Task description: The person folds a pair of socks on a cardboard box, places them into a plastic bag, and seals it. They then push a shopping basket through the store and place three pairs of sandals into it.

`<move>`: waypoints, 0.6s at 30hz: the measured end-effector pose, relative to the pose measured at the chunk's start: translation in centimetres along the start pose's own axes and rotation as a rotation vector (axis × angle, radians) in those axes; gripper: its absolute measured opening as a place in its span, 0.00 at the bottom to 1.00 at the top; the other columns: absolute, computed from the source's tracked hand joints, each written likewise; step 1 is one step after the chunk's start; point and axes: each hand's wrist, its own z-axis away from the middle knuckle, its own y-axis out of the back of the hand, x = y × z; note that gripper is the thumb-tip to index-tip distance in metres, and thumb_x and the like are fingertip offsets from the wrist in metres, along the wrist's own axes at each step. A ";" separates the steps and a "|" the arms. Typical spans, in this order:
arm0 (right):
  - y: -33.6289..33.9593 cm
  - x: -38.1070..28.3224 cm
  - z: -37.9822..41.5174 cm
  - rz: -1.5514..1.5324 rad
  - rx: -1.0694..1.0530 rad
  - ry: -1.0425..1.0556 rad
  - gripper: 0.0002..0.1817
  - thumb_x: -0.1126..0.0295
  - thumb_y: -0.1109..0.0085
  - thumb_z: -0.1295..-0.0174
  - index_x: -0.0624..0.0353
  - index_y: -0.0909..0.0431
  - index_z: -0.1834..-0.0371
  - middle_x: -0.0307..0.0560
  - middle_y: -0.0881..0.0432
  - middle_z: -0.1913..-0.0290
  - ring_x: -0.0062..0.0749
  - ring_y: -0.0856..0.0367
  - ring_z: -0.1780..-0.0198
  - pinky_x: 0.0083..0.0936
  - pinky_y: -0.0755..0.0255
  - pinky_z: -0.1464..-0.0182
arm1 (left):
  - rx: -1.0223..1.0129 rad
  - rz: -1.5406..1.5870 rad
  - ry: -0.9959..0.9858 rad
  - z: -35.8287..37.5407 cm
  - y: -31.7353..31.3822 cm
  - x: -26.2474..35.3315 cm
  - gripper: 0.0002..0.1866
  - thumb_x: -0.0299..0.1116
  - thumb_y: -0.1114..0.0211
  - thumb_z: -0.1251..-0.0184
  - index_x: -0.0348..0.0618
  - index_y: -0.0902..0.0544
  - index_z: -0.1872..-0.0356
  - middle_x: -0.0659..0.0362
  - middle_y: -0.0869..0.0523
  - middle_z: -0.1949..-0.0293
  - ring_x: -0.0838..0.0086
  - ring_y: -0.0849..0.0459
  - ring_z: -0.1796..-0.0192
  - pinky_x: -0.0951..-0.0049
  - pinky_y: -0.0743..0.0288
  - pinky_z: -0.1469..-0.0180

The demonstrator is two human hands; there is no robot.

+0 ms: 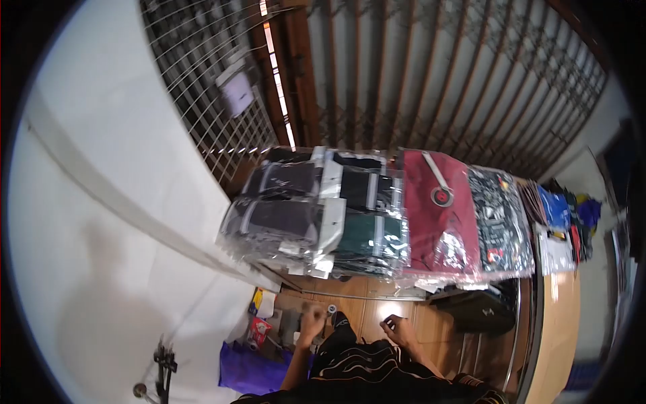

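Note:
My left hand (311, 324) hangs low in front of my body, smeared by motion, so its fingers cannot be read. My right hand (401, 330) is held low over the floor, with fingers loosely bent and apart; nothing can be made out in it. Ahead of both hands stands a display of clothes in clear plastic bags. Dark grey packs (279, 219) lie on the left, with a dark green pack (360, 233) beside them. Farther right are a red garment (437, 232) with a round tag and a dark patterned pack (499, 219).
A white wall (134, 222) runs along the left, below a wire grid (195, 67). Behind the display is a folding metal shutter (431, 81). A purple bag (245, 369) and a black bag (474, 310) lie low on either side. A wooden counter (562, 316) stands right.

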 end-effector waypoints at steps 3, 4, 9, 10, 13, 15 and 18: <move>-4.3 13.7 3.1 -0.169 0.154 -0.164 0.11 0.67 0.33 0.32 0.66 0.13 0.59 0.53 0.08 0.68 0.33 0.09 0.68 0.30 0.17 0.64 | -0.611 -0.206 0.134 0.6 -2.8 -1.8 0.25 0.47 0.27 0.29 0.36 0.17 0.44 0.43 0.08 0.52 0.56 0.08 0.47 0.61 0.18 0.44; -4.8 17.1 5.2 -0.236 0.253 -0.270 0.10 0.68 0.34 0.31 0.66 0.12 0.59 0.52 0.08 0.68 0.33 0.10 0.69 0.30 0.17 0.66 | -0.706 -0.300 0.124 1.2 -3.4 -0.3 0.28 0.49 0.27 0.29 0.35 0.18 0.41 0.42 0.09 0.49 0.56 0.09 0.44 0.60 0.18 0.42; -6.3 25.3 17.8 -0.776 0.677 -0.909 0.08 0.70 0.39 0.28 0.64 0.14 0.56 0.48 0.10 0.66 0.30 0.14 0.73 0.30 0.24 0.74 | -0.903 -0.398 0.110 1.4 -7.7 4.6 0.36 0.53 0.29 0.28 0.34 0.24 0.30 0.41 0.11 0.40 0.55 0.11 0.39 0.60 0.20 0.36; -7.0 26.0 20.6 -0.868 0.708 -0.981 0.08 0.70 0.40 0.27 0.63 0.15 0.57 0.49 0.10 0.65 0.31 0.14 0.72 0.29 0.25 0.74 | -0.892 -0.483 0.093 1.7 -8.6 7.2 0.34 0.51 0.29 0.28 0.36 0.21 0.31 0.42 0.09 0.45 0.55 0.09 0.43 0.60 0.18 0.40; -11.5 29.6 30.3 -1.081 0.803 -1.129 0.08 0.69 0.40 0.28 0.63 0.16 0.58 0.50 0.10 0.63 0.33 0.13 0.72 0.29 0.25 0.75 | -0.850 -0.542 -0.069 1.7 -12.7 8.1 0.35 0.51 0.29 0.29 0.36 0.22 0.30 0.43 0.09 0.45 0.54 0.11 0.40 0.58 0.20 0.36; -15.9 31.4 36.9 -1.228 0.886 -1.190 0.08 0.69 0.39 0.29 0.63 0.15 0.58 0.50 0.10 0.64 0.34 0.14 0.73 0.29 0.26 0.76 | -0.805 -0.545 -0.136 2.4 -16.0 8.5 0.34 0.51 0.29 0.30 0.35 0.21 0.32 0.43 0.08 0.47 0.53 0.11 0.40 0.57 0.20 0.36; -21.5 31.9 45.6 -1.291 1.089 -1.323 0.07 0.78 0.42 0.28 0.73 0.20 0.63 0.60 0.16 0.68 0.42 0.17 0.74 0.37 0.26 0.76 | -0.822 -0.573 -0.236 8.7 -20.4 13.5 0.33 0.50 0.29 0.30 0.35 0.20 0.34 0.44 0.08 0.47 0.51 0.11 0.40 0.55 0.20 0.36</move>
